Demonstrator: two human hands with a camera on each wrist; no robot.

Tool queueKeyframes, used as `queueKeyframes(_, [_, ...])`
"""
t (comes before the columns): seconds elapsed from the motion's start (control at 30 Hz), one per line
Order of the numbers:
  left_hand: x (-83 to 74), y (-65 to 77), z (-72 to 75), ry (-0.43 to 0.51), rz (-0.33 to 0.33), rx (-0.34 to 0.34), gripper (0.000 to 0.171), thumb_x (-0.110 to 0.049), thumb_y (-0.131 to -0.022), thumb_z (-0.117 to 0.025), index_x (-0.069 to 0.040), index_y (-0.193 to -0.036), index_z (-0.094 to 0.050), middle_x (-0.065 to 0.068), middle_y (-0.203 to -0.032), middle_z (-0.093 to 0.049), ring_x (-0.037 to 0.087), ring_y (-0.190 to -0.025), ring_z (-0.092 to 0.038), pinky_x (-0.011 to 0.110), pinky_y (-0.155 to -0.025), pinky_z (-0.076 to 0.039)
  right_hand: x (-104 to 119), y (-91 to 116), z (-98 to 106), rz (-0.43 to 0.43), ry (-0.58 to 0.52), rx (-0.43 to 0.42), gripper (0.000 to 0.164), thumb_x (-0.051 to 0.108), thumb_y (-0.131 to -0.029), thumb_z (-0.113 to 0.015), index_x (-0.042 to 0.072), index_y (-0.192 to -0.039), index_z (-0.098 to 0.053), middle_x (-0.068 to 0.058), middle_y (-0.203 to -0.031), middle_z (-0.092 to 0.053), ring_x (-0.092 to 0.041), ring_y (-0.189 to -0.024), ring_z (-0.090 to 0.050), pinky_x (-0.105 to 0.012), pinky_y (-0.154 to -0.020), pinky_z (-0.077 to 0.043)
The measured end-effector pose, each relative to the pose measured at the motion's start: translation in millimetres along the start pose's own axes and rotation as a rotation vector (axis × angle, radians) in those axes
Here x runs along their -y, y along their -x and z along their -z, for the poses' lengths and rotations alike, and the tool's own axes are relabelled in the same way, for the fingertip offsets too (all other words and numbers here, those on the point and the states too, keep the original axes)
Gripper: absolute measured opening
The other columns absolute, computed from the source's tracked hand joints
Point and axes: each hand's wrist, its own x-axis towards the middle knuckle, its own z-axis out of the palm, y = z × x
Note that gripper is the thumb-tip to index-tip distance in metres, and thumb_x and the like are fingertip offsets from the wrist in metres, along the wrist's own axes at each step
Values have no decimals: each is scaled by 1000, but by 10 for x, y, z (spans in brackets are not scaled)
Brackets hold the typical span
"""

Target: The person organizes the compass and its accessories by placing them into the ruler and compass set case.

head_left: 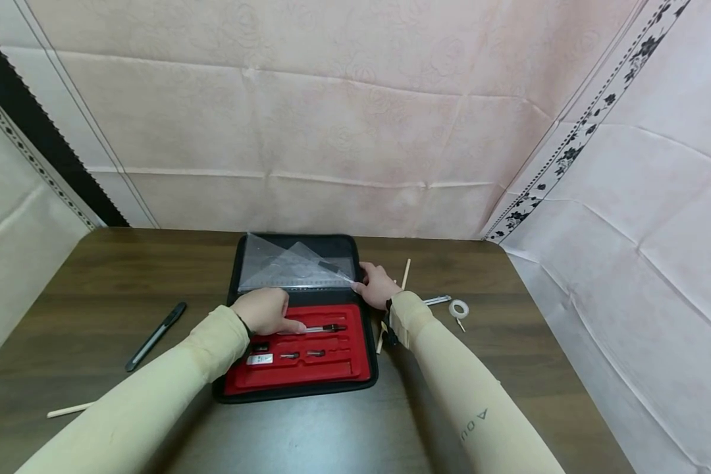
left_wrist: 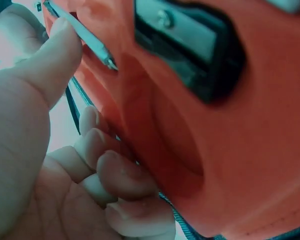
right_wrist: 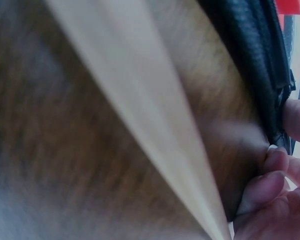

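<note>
My right fingers pinched the case, likely to steady it; whether my left fingers grasped the silver tool, I couldn't tell.

The head camera looks down from high, wrist cameras from near; head and left share the red plastic tray.
</note>
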Motion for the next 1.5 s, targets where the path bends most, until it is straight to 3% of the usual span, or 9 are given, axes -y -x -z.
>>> queueKeyframes(0.23, [-27, -19, -25, -21, -19, 8, 46, -51, -76, -78, -12, -68, -54, 3, -60, -54, 18, -56, -50, 32, -55, -40, 6, -5, -9, 3, 23, -1, 61, 29, -101, -52, 9, -152, -26, -16, -123, -49, -26, -114, -50, -40, -95, -41])
queueKeyframes(0.6, [-72, -76, -65, -29, 17, 39, 49, -58, -77, -73, -12, -72, -58, 3, -62, -57, 18, -58, -51, 33, -56, -41, -11, 5, -9, -2, 17, -2, 62, 31, -100, -54, 11, -152, -27, -16, -123, -49, -26, -112, -52, -41, -96, -41])
queueKeyframes(0.8, [-170, -32, -61, -93, 34, 24, 47, -53, -80, -73, -8, -85, -64, 4, -73, -61, 20, -67, -57, 37, -64, -49, -24, -10, -22, -11, 24, -2, 61, 31, -100, -53, 12, -152, -26, -15, -123, -49, -25, -111, -52, -40, -95, -42])
queueKeyframes(0.9, [-172, 22, -59, -81, 25, -7, 51, -51, -80, -74, -4, -97, -64, 8, -80, -64, 20, -71, -59, 40, -69, -52, 1, 2, -12, -10, 17, 6, 61, 32, -101, -52, 12, -152, -25, -16, -124, -48, -25, -112, -51, -40, -96, -42])
queueKeyframes(1.0, [-130, 86, -44, -3, 6, -21, 46, -47, -82, -74, -5, -95, -61, 9, -76, -62, 20, -68, -58, 38, -66, -50, 10, 9, -1, -11, 16, 4, 61, 32, -101, -52, 12, -152, -25, -16, -125, -47, -25, -113, -51, -41, -96, -41])
queueKeyframes(1.1, [-13, 172, 9, 103, -8, -35, 36, -41, -84, -74, -10, -86, -57, 5, -68, -58, 19, -62, -54, 34, -61, -45, 17, 8, 6, -11, 22, 4, 62, 32, -101, -53, 12, -152, -25, -17, -125, -47, -26, -113, -51, -41, -96, -41])
queueKeyframes(1.2, [226, 277, 88, 163, -25, -88, 30, -35, -86, -74, -10, -89, -58, 3, -70, -57, 17, -64, -53, 33, -60, -43, 17, 10, 2, -17, 26, 8, 62, 32, -100, -53, 12, -152, -25, -17, -125, -47, -26, -113, -51, -41, -96, -41])
queueKeyframes(1.37, [762, 435, 234, 134, -18, -189, 33, -24, -85, -74, 1, -101, -60, 9, -83, -60, 22, -73, -56, 40, -66, -48, 5, 18, -3, -26, 21, 1, 62, 32, -100, -53, 13, -152, -25, -16, -125, -47, -26, -111, -51, -41, -95, -41])
queueKeyframes(1.5, [1150, 571, 364, 129, 47, -169, 40, -24, -85, -74, 6, -104, -57, 17, -91, -61, 28, -80, -58, 47, -71, -48, 18, 19, 0, -18, 17, -2, 62, 32, -100, -53, 12, -152, -26, -17, -124, -47, -26, -112, -51, -41, -96, -41])
